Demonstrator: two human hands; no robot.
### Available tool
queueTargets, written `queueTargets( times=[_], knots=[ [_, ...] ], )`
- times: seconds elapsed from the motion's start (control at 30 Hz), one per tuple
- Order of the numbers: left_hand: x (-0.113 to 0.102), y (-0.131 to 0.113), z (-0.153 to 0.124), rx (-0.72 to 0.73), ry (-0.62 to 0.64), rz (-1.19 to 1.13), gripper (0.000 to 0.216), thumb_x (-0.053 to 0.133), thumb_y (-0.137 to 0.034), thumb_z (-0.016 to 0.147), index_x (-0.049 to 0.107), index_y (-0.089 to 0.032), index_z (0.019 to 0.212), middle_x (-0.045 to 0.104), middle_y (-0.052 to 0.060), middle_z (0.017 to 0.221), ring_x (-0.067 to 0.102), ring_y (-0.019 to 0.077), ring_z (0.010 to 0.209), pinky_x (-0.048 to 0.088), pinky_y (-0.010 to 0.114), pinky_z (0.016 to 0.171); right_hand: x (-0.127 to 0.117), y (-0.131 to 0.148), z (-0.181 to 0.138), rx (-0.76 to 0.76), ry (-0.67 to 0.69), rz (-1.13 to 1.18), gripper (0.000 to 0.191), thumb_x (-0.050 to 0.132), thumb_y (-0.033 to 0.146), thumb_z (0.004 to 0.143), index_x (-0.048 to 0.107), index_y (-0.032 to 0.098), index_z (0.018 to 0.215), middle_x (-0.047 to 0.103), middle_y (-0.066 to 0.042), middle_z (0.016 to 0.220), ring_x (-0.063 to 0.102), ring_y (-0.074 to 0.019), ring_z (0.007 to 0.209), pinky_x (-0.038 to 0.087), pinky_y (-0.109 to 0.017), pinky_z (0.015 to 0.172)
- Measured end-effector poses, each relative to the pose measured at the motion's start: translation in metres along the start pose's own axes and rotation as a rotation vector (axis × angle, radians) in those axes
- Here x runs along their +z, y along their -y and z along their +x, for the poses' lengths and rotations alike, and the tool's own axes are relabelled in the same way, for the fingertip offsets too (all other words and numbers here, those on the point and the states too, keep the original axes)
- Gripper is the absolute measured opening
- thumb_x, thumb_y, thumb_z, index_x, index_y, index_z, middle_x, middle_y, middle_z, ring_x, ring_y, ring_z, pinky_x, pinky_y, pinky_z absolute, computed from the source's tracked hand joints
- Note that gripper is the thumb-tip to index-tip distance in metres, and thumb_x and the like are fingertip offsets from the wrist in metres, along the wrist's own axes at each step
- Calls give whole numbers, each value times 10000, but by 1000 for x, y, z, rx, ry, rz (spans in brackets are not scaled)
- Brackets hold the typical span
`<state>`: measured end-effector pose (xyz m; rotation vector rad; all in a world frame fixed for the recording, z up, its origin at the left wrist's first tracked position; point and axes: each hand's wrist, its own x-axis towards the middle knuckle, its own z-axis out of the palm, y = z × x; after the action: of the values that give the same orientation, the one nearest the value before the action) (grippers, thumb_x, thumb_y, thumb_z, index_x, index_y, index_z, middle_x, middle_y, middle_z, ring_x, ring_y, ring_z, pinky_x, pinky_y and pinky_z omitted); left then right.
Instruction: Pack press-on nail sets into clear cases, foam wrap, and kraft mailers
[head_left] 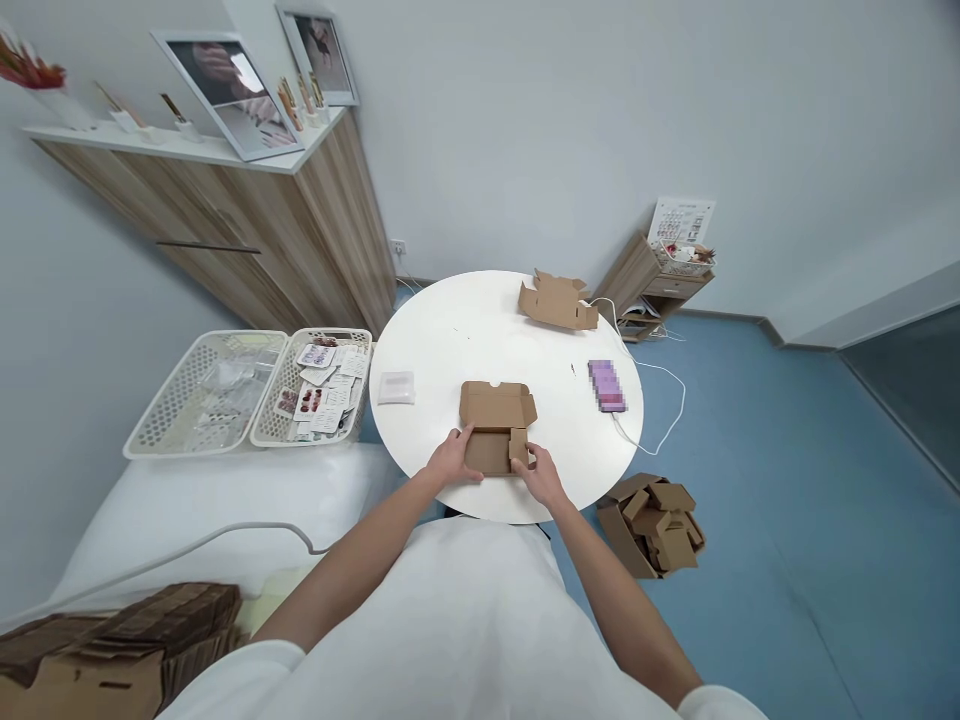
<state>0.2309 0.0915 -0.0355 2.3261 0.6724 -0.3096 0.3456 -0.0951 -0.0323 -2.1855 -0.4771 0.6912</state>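
Note:
A small brown cardboard box (491,453) lies at the near edge of the round white table (420,440), its lid (496,404) folded back away from me. My left hand (452,458) grips the left side of the box, thumb at the top corner and fingers at the lower one. At the right side, my right hand (540,475) is closed on the box wall beside a raised side flap (518,445). The inside of the box shows a bare bottom.
Further back on the table lies an unfolded carton (559,302). A clear packet (396,388) is at left, a phone (606,386) with a white cable at right. Two baskets (259,430) stand left; a carton of folded boxes (651,525) sits on the floor; flat cardboard (112,670) is stacked lower left.

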Motion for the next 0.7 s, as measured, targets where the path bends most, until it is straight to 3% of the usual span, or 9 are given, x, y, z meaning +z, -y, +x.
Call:
queueTargets(
  times=[0.13, 0.3, 0.4, 0.5, 0.7],
  knots=[
    [2, -1, -2, 5, -9, -36, 1117, 732, -465, 464, 115, -244, 1368, 417, 110, 1137, 517, 277, 985, 427, 337, 772, 4, 2, 11, 75, -71, -146, 286, 456, 338, 723, 493, 200, 971, 605, -34, 869, 556, -165, 730, 403, -279, 644],
    [1, -2, -7, 26, -21, -66, 1128, 737, -477, 455, 122, -246, 1372, 423, 115, 1145, 518, 286, 989, 427, 350, 775, 6, -2, 20, 92, -86, -236, 129, 446, 200, 673, 440, 219, 801, 554, 17, 675, 511, -149, 611, 359, -253, 555],
    [7, 4, -15, 84, -64, -164, 969, 634, -502, 610, 102, -243, 1378, 441, 113, 1155, 543, 240, 936, 431, 345, 774, 5, -6, 20, 75, -94, -250, 116, 441, 179, 656, 409, 223, 758, 528, 26, 643, 481, -143, 581, 338, -246, 533],
    [21, 13, -21, 95, -142, -292, 738, 501, -383, 759, 128, -219, 1374, 482, 106, 1143, 570, 161, 778, 443, 332, 765, 5, -9, 20, 64, -101, -259, 114, 437, 167, 644, 395, 223, 732, 509, 31, 628, 462, -139, 568, 322, -242, 525],
    [42, 17, -15, 27, -217, -412, 522, 485, -259, 755, 378, -183, 1260, 562, 63, 1008, 540, 113, 639, 468, 308, 715, 7, -9, 20, 76, -141, -297, 149, 425, 152, 639, 422, 220, 772, 487, 35, 607, 462, -140, 563, 308, -241, 529]
  ],
)
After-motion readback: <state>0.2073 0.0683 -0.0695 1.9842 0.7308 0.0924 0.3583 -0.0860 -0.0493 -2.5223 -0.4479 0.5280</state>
